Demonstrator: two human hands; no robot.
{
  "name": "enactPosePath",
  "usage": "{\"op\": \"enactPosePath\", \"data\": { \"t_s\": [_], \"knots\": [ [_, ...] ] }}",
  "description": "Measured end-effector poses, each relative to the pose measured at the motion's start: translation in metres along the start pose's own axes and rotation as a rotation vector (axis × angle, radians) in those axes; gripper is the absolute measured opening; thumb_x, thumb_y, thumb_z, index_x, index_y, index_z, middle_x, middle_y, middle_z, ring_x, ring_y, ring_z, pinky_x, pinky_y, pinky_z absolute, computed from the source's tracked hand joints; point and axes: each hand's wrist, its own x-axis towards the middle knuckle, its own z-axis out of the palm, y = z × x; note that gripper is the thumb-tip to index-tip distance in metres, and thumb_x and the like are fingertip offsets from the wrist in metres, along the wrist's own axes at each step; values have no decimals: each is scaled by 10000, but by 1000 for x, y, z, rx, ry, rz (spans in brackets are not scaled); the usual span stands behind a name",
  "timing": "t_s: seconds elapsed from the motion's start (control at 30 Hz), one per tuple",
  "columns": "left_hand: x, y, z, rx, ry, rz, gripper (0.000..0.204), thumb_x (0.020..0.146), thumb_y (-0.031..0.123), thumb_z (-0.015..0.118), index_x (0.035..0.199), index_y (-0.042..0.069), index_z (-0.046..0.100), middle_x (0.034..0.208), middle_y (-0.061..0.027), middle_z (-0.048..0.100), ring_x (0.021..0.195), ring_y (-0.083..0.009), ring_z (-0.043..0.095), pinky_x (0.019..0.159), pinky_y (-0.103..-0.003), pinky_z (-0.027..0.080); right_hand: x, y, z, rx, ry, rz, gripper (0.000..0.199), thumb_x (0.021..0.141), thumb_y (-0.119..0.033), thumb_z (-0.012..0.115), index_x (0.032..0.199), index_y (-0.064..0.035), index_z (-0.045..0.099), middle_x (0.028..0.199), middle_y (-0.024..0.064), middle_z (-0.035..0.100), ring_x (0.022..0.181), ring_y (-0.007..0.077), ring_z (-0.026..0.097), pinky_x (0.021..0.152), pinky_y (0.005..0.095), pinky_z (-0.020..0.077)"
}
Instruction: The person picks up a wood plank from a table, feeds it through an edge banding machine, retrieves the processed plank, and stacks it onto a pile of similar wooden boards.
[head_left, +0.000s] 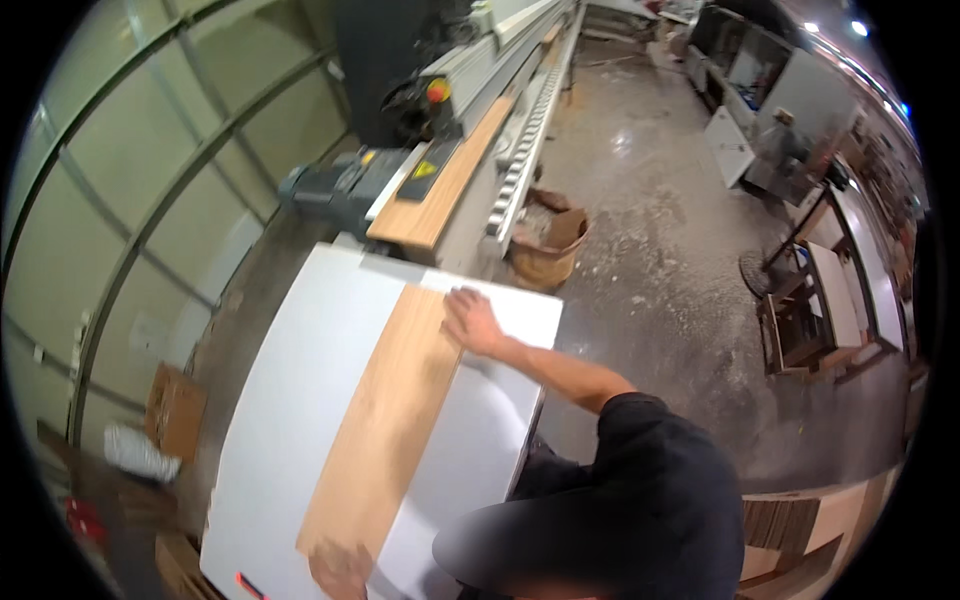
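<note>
A long wood-grain board (382,420) lies lengthwise on a white worktable (285,370). My right hand (474,322) rests at its far right corner, fingers stretched over the edge and top face. At the near end, my left hand (340,572) lies on the board with fingers apart, somewhat blurred and partly cut off by the frame's lower edge. Beside it on the tabletop is a small red-and-black tool (250,586), perhaps a utility knife.
Beyond the table, a long machine (500,60) with a roller track (525,140) carries another wood-grain panel (440,195). A sack (548,245) stands under the track. Cardboard boxes (175,408) sit on the left, a wooden frame (815,310) on the right.
</note>
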Motion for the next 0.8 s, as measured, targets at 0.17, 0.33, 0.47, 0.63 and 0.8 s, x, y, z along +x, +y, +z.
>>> {"op": "enactPosePath", "data": {
  "t_s": [0.17,0.33,0.47,0.63,0.8],
  "knots": [
    [62,40,102,191,97,142,535,889,135,644,1305,-119,421,1231,-237,556,1125,-265,560,918,-339,478,39,-28,-47,141,65,-237,565,856,-288,610,1291,46,473,1345,231,459,1285,399,379,1062,479,314],
    [144,55,212,71,34,107,517,904,210,643,1283,-92,463,1095,-170,606,948,-177,603,786,-286,495,92,-29,-51,138,28,-329,562,891,-328,565,1303,41,465,1361,227,452,1317,384,352,1094,466,273],
    [209,50,272,-238,-76,-37,474,900,240,647,1219,-76,493,1104,-203,605,979,-256,616,815,-328,515,118,5,-24,-44,-180,-254,575,933,-380,478,1337,26,437,1412,201,409,1341,345,336,1124,465,224],
    [252,51,322,-440,-53,-177,400,881,227,671,1132,-49,527,1061,-180,620,948,-275,623,814,-356,523,151,56,-34,-70,-150,-223,559,953,-388,437,1332,22,443,1403,196,423,1342,339,340,1112,464,249],
    [252,82,350,-661,-38,-151,484,852,218,709,1181,-59,488,1081,-140,593,944,-259,589,841,-410,513,192,112,-37,-131,-114,-139,547,955,-412,415,1273,27,491,1344,202,465,1309,342,374,1096,474,273]
  ]
}}
